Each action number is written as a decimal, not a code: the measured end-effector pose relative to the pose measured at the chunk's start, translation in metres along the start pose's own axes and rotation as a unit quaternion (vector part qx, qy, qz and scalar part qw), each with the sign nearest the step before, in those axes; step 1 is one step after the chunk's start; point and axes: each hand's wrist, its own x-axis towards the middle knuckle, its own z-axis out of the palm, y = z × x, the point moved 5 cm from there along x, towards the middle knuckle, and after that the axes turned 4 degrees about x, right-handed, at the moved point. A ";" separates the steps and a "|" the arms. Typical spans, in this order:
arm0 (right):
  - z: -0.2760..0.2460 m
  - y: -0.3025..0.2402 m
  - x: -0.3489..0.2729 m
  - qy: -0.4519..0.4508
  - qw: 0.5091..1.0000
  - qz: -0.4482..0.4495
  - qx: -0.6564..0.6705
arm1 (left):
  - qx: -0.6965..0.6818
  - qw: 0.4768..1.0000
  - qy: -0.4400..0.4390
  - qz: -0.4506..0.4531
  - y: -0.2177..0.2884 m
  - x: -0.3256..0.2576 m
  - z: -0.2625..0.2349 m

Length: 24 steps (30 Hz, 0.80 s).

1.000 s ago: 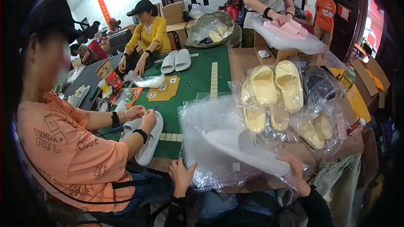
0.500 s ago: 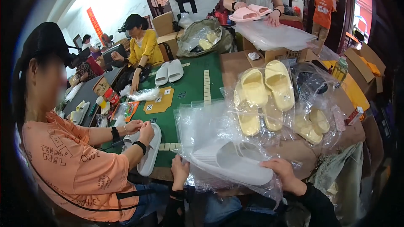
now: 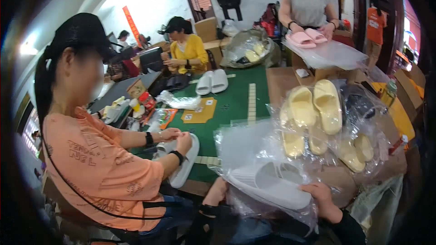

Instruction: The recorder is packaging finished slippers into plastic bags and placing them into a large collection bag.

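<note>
A pair of white slide slippers (image 3: 290,195) lies sideways in front of me, toes pointing left. My right hand (image 3: 320,199) is closed around their heel end. Clear plastic bag (image 3: 240,147) film spreads behind and around the slippers; how far they are inside it I cannot tell. My left hand (image 3: 217,193) is closed at the bag's near left edge, close to the toes, with its fingertips partly hidden. Just beyond, pale yellow slippers (image 3: 327,106) in clear bags lie on the table.
At my left, a co-worker in an orange shirt (image 3: 100,163) handles a white slipper (image 3: 187,165). White slippers (image 3: 212,81) stand on the green tabletop (image 3: 236,100). Across the table, another person has pink slippers (image 3: 306,37) on stacked plastic film (image 3: 327,56). Boxes (image 3: 408,81) stand right.
The whole view has swung left, so things sit farther right. Across the table, the pink slippers have been lowered onto the film. The person in yellow has drawn a hand back. My grips look unchanged.
</note>
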 end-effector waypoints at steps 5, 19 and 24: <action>0.004 -0.007 0.005 -0.005 1.000 -0.002 0.030 | 0.005 0.998 0.024 0.060 0.002 -0.009 0.016; -0.004 -0.009 0.003 0.005 1.000 -0.001 0.015 | -0.107 0.992 0.070 0.010 0.016 -0.021 0.022; 0.002 -0.009 0.007 0.012 0.999 -0.022 0.019 | -0.106 0.986 0.049 0.120 0.035 -0.036 0.024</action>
